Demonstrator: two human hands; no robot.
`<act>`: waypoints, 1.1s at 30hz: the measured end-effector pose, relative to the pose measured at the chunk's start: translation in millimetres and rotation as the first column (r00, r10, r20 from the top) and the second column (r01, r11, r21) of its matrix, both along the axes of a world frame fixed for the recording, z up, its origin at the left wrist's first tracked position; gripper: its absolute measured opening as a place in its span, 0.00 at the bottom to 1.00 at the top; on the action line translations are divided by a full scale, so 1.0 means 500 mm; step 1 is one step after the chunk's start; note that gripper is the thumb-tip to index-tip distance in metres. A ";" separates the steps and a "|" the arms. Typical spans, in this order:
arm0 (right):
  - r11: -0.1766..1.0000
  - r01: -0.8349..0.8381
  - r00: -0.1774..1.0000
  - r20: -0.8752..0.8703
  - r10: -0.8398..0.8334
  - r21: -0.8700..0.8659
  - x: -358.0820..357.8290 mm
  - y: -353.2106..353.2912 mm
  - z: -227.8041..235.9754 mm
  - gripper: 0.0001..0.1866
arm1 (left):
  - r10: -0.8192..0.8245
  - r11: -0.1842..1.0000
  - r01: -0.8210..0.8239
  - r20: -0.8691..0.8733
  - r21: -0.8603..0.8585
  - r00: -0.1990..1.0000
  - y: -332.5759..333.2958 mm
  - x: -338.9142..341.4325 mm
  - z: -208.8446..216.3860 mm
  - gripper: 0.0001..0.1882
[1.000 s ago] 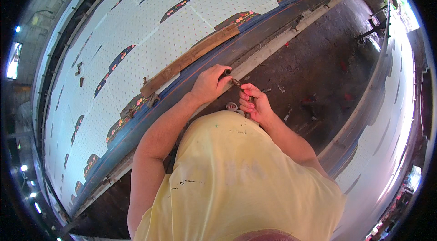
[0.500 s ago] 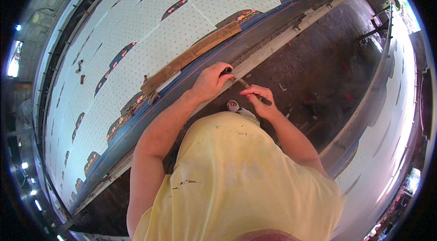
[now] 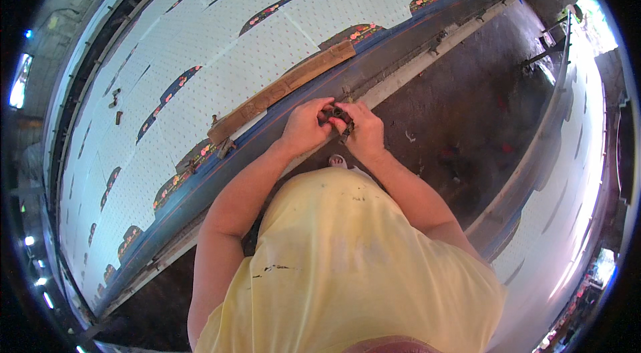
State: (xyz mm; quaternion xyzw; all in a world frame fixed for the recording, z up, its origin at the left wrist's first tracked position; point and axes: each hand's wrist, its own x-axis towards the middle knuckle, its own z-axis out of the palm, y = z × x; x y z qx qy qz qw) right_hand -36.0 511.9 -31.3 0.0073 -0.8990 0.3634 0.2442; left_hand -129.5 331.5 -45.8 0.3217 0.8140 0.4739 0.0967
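My left hand (image 3: 308, 127) and my right hand (image 3: 364, 133) meet over the near edge of the long table. Between them sits a short dark metal tube (image 3: 338, 113), and the left fingers are closed round it. My right fingers are wrapped about a slim dark rod-like tool (image 3: 345, 137), mostly hidden in the grip. Its tip and the exact contact with the tube cannot be made out. To the left of the hands a wooden plank (image 3: 280, 91) lies along the table's edge, with a small metal clamp-like piece (image 3: 226, 149) by its near end.
White patterned sheeting (image 3: 220, 73) covers the table, with dark floral strips (image 3: 169, 103) on it. Small brown metal pieces (image 3: 118, 117) rest on it at left. A pale rail (image 3: 414, 65) borders the table above dark floor (image 3: 461, 106). A second long table (image 3: 567, 199) stands right.
My right hand has moved up and left to meet the left one, bringing the rod-like tool to the tube. The left hand has barely shifted.
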 end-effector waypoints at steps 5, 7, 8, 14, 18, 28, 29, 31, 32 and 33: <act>0.992 -0.026 0.999 0.035 0.031 -0.126 -0.028 0.042 -0.031 0.18 | 0.001 0.999 -0.003 -0.043 -0.045 0.999 0.001 0.007 0.000 0.32; 0.971 0.026 0.999 0.050 -0.015 -0.236 -0.039 0.043 -0.039 0.17 | 0.000 0.999 -0.002 -0.050 -0.047 0.999 0.000 0.010 0.005 0.31; 0.967 0.052 0.998 0.034 -0.045 -0.248 -0.036 0.031 -0.047 0.17 | 0.000 0.999 -0.002 -0.047 -0.035 0.999 -0.002 0.010 0.008 0.31; 0.984 -0.065 0.996 -0.078 0.053 -0.166 -0.030 0.007 0.012 0.13 | 0.141 0.984 -0.107 -0.250 0.145 0.958 -0.038 0.005 0.022 0.30; 0.634 0.251 0.949 0.059 -0.308 -0.732 -0.075 0.140 -0.013 0.12 | 0.155 0.959 -0.268 -0.625 -0.091 0.765 -0.053 -0.040 0.062 0.33; 0.748 0.178 0.971 -0.009 -0.238 -0.639 0.014 0.139 0.048 0.09 | 0.088 0.879 -0.300 -0.493 -0.370 0.866 -0.039 -0.146 0.117 0.32; 0.677 0.201 0.971 0.054 -0.232 -0.708 0.019 0.130 0.066 0.10 | 0.083 0.891 -0.278 -0.473 -0.359 0.877 -0.031 -0.127 0.151 0.32; 0.738 0.204 0.951 -0.048 -0.305 -0.643 0.018 0.150 0.064 0.11 | 0.096 0.901 -0.263 -0.433 -0.344 0.896 -0.008 -0.079 0.213 0.31; 0.715 0.245 0.934 -0.039 -0.356 -0.655 0.013 0.148 0.088 0.12 | 0.083 0.902 -0.237 -0.396 -0.360 0.915 -0.002 -0.056 0.218 0.31; 0.700 0.289 0.924 -0.002 -0.383 -0.653 0.017 0.161 0.098 0.13 | 0.069 0.904 -0.209 -0.353 -0.374 0.933 0.007 -0.035 0.217 0.31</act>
